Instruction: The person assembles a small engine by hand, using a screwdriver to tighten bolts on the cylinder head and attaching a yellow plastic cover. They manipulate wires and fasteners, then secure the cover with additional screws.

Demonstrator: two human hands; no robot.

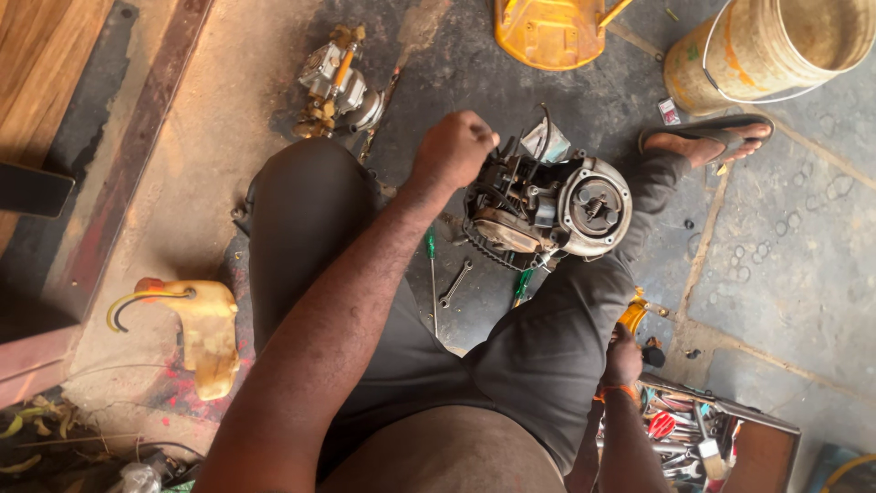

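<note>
A small red-and-white packet (669, 111) lies on the floor, well beyond the right hand (624, 358). It sits just beside a tan bucket (730, 55). No signs or screens show.

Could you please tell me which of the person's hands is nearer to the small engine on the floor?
Left. The left hand is a fist right at the engine's upper left edge. The right hand is lower down, beside the open toolbox, well apart from the engine.

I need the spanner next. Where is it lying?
In the head view the spanner lies on the floor between the person's knees, just right of the green-handled screwdriver and below-left of the small engine.
</note>
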